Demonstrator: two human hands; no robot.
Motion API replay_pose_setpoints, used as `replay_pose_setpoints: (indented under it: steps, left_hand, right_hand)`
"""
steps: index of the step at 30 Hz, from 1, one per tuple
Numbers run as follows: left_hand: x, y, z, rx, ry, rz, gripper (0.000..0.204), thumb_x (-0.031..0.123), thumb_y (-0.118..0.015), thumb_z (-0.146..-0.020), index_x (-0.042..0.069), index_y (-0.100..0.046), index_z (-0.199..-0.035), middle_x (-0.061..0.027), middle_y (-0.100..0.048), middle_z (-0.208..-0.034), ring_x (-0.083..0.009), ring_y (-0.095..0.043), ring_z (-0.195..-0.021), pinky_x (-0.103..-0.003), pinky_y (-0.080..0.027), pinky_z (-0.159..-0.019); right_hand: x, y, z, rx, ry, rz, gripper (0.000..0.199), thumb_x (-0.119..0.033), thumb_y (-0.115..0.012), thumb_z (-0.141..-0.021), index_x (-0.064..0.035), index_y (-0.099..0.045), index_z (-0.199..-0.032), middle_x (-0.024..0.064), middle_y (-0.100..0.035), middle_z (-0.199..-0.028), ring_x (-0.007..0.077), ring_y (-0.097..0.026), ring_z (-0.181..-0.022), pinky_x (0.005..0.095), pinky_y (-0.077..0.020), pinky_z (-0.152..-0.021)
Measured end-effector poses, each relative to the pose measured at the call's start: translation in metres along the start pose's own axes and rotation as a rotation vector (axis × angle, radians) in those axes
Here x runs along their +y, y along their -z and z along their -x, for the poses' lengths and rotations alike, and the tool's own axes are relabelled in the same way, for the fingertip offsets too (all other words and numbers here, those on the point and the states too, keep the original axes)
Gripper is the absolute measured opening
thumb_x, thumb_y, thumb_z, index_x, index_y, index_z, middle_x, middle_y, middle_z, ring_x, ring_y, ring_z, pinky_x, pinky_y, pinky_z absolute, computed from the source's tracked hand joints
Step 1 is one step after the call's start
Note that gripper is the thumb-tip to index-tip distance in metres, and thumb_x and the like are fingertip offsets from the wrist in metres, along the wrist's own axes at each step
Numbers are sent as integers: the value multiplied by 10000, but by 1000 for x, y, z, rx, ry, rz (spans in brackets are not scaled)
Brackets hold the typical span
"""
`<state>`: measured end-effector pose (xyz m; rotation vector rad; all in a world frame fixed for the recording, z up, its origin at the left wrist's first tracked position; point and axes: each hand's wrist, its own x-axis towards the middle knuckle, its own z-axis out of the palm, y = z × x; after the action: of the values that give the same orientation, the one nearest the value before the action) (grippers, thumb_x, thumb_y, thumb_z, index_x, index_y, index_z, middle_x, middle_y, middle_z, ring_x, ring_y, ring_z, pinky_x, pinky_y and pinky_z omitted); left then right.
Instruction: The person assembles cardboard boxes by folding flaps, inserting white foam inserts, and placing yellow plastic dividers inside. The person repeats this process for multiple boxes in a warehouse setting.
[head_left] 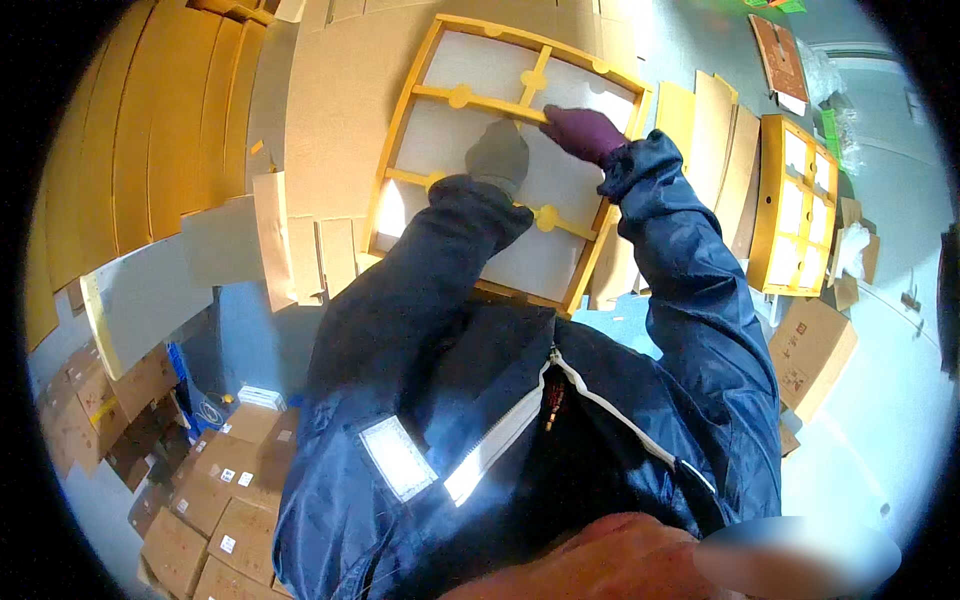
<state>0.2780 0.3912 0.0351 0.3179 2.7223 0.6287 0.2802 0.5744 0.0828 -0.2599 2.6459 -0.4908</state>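
A shallow yellow wooden frame (400,135) lies in front of me, tilted in view. Yellow dividers with round tabs split it into several compartments, each backed by a pale sheet (475,65). My left hand (497,155), in a grey glove, is over the middle of the frame, its fingertips near the upper divider (480,103); shadow hides how its fingers are bent. From the right reaches my right hand (585,132) in a dark purple glove. Its fingers are held together and closed at that same divider, covering part of it.
Flat cardboard (335,110) lies beneath and left of the frame. A second yellow compartmented frame (772,215) stands to the right, near a brown carton (812,350). Yellow boards (165,130) line the far left, and stacked cartons (240,535) fill the lower left.
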Motion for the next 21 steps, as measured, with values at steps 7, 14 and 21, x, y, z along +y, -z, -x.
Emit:
replay_pose_setpoints:
  steps: [7, 14, 21]
  left_hand:
    - [-12, -9, 3, 113, -43, 24, 258, 300, -558, -937, 78, -598, -1062, -153, -653, -1033, -365, -659, -927, -502, -541, -765]
    - [-13, -9, 7, 184, -136, 16, 246, 304, -559, -945, 80, -605, -1036, -146, -656, -993, -371, -655, -892, -500, -536, -732]
    - [-22, -6, 10, 240, -132, 46, 253, 318, -558, -947, 71, -598, -984, -150, -655, -974, -375, -650, -872, -500, -534, -718]
  right_hand:
    - [10, -30, -15, -42, -66, 52, 270, -324, -468, -1019, -82, -541, -1115, 211, -671, -1038, 408, -652, -968, 479, -521, -840]
    - [5, -27, -7, 74, -41, -72, 238, -281, -474, -1007, -76, -520, -1120, 216, -662, -991, 417, -655, -939, 476, -529, -820]
    - [11, -38, -15, 0, -3, -70, 230, -256, -473, -997, -63, -508, -1118, 213, -663, -1043, 421, -658, -950, 469, -539, -799]
